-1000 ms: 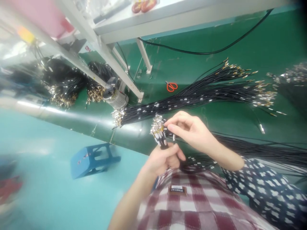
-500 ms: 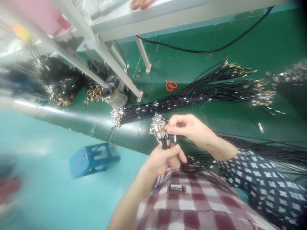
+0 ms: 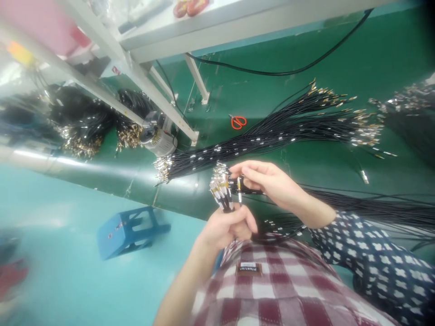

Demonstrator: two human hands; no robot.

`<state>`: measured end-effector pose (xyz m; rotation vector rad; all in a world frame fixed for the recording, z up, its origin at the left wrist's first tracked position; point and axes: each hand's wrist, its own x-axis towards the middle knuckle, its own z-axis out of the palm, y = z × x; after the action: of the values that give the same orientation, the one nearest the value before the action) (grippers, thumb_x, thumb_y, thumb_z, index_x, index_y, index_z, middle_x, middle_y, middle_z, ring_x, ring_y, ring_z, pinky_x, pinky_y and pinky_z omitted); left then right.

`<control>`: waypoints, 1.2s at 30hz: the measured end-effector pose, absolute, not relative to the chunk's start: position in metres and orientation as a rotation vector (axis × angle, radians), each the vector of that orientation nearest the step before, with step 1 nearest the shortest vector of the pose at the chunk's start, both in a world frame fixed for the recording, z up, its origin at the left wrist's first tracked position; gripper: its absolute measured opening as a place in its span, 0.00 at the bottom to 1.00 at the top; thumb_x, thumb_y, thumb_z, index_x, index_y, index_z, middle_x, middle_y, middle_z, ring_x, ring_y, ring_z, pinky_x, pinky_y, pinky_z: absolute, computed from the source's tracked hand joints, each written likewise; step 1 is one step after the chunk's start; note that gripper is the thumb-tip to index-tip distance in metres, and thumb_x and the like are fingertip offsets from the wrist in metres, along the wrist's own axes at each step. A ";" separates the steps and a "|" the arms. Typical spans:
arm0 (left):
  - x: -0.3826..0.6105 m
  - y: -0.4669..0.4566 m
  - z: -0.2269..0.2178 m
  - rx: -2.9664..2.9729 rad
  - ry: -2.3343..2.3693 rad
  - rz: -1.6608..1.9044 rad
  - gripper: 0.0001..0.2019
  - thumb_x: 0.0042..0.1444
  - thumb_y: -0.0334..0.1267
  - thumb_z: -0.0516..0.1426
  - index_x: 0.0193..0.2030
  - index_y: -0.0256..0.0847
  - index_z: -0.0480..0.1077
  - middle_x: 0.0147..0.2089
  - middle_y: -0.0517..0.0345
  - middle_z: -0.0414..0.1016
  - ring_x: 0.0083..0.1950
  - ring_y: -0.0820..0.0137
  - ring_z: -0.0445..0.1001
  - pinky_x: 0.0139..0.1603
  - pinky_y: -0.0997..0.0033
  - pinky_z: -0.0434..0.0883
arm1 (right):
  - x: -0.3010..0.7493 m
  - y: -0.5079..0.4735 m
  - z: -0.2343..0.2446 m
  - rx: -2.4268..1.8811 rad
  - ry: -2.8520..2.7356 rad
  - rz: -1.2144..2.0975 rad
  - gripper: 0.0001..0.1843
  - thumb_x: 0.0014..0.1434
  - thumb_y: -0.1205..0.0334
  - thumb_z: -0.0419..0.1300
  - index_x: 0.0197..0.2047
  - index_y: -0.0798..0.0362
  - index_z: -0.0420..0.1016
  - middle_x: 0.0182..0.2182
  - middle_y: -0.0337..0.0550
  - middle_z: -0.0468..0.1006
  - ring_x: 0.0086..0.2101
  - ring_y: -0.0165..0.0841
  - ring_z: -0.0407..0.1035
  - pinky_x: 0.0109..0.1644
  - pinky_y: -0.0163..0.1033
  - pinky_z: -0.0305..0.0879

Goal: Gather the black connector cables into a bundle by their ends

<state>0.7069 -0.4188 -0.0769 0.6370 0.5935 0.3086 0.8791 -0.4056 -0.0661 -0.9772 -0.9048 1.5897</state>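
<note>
My left hand [image 3: 227, 228] is closed around a bundle of black cables, whose silver and gold metal ends [image 3: 220, 192] stick up above the fist. One cable end [image 3: 239, 190] stands a little apart on the right side of the bundle. Just above it is my right hand [image 3: 260, 174], its fingers bent and slightly apart, with nothing visible held between them. More metal cable ends [image 3: 220, 170] lie behind the bundle, partly covered by it. The cables' lower lengths are hidden by my left hand and the checked apron [image 3: 282, 271].
A long bundle of black cables [image 3: 251, 145] lies across the green surface beyond my hands. Orange-handled scissors [image 3: 238, 122] are behind it. A small motor-like machine [image 3: 161, 140] stands by the white frame leg [image 3: 163, 102]. More cables [image 3: 360, 208] extend right; a blue stool [image 3: 125, 231] is at left.
My right fingers have loosened from the cable ends and spread slightly. The separate cable end now stands below them, more exposed. The view has shifted slightly; my left hand keeps its grip.
</note>
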 end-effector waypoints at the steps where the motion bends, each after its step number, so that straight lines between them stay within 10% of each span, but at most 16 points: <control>1: 0.707 -0.419 -0.077 0.644 0.600 0.305 0.19 0.53 0.48 0.59 0.24 0.31 0.74 0.13 0.69 0.44 0.15 0.81 0.45 0.19 0.76 0.47 | 0.880 -0.406 -0.068 -0.996 -0.891 1.578 0.13 0.58 0.54 0.59 0.41 0.53 0.78 0.35 0.41 0.76 0.24 0.23 0.57 0.28 0.31 0.57; 21: 0.706 -0.418 -0.079 0.721 0.540 0.287 0.21 0.50 0.51 0.60 0.24 0.30 0.75 0.13 0.68 0.46 0.15 0.79 0.48 0.20 0.73 0.48 | 0.855 -0.402 -0.054 -1.033 -0.904 1.635 0.17 0.51 0.51 0.65 0.21 0.56 0.72 0.20 0.35 0.67 0.24 0.25 0.58 0.30 0.33 0.55; 28: 0.703 -0.417 -0.083 0.683 0.545 0.302 0.20 0.49 0.50 0.61 0.23 0.31 0.73 0.13 0.68 0.46 0.16 0.80 0.46 0.19 0.75 0.46 | 0.863 -0.406 -0.061 -0.894 -0.819 1.777 0.20 0.58 0.49 0.58 0.24 0.56 0.71 0.21 0.35 0.67 0.21 0.24 0.50 0.25 0.33 0.46; 32: 0.707 -0.416 -0.079 0.693 0.620 0.277 0.19 0.50 0.48 0.61 0.23 0.30 0.74 0.12 0.67 0.49 0.15 0.80 0.48 0.19 0.75 0.47 | 0.863 -0.406 -0.060 -0.899 -0.865 1.746 0.12 0.56 0.53 0.61 0.33 0.54 0.74 0.27 0.36 0.73 0.25 0.25 0.62 0.31 0.32 0.57; 36: 0.716 -0.413 -0.073 0.658 0.680 0.208 0.18 0.48 0.47 0.63 0.23 0.29 0.74 0.11 0.66 0.52 0.14 0.80 0.49 0.18 0.74 0.47 | 0.867 -0.407 -0.057 -0.807 -0.899 1.836 0.26 0.57 0.40 0.56 0.47 0.53 0.74 0.38 0.45 0.79 0.37 0.35 0.71 0.40 0.38 0.65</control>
<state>0.7158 -0.4134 -0.0734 0.6582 0.6803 0.2083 0.8668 -0.4068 -0.0570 -0.8067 -0.8992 1.8358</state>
